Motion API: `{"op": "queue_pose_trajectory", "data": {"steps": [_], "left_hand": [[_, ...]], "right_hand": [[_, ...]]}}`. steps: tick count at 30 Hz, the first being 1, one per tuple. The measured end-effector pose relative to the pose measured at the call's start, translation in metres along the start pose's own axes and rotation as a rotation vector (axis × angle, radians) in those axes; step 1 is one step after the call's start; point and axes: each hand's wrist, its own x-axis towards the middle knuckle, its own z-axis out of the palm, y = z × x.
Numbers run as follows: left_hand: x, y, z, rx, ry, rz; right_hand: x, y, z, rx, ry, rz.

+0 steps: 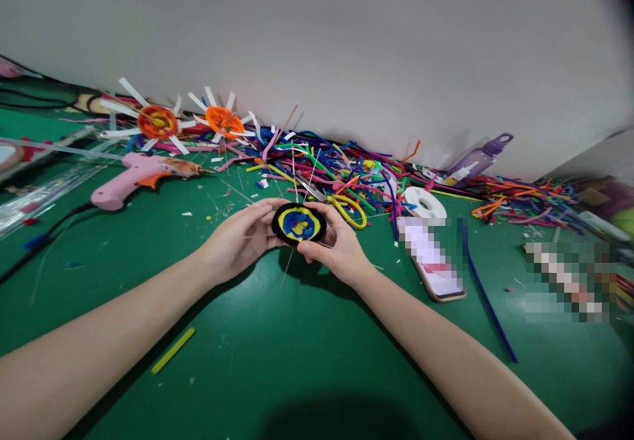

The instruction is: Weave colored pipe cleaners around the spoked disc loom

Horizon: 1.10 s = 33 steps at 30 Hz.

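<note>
Between my two hands is a coiled pipe cleaner disc (298, 224), black at the rim with yellow and blue rings inside. Thin, clear spokes stick out around it, and a stick rises behind it. My left hand (242, 235) grips the disc's left edge, its fingers partly behind it. At the right edge, my right hand (341, 245) pinches the rim, thumb in front. Just beyond the hands lies a tool with a metal blade and yellow loops (349, 210), seemingly scissors. A short yellow stick (173, 351) rests on the green table (238, 380) near my left forearm.
A pink glue gun (133, 177) with a black cord lies left. Two orange discs with white strips (157, 123) stand behind it. Piled pipe cleaners (341, 169) line the wall. Rightward are a white spool (424, 203), a phone (436, 265), a blue pipe cleaner (490, 308) and a purple bottle (478, 161).
</note>
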Motion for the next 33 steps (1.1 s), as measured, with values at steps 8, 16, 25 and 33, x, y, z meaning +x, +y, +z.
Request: {"op": "queue_pose_trajectory", "data": {"steps": [8, 16, 25, 33], "left_hand": [[-0.003, 0.0, 0.001, 0.029, -0.077, -0.011], [-0.006, -0.002, 0.008, 0.174, 0.072, -0.003], [-0.005, -0.008, -0.001, 0.397, 0.105, 0.124], [-0.008, -0.003, 0.005, 0.612, 0.041, 0.177]], "right_hand": [[0.001, -0.001, 0.005, -0.043, 0.092, -0.092], [-0.004, -0.001, 0.001, -0.079, -0.098, -0.043], [0.003, 0.007, -0.009, 0.087, 0.022, -0.045], [0.002, 0.002, -0.002, -0.03, 0.024, 0.065]]}}
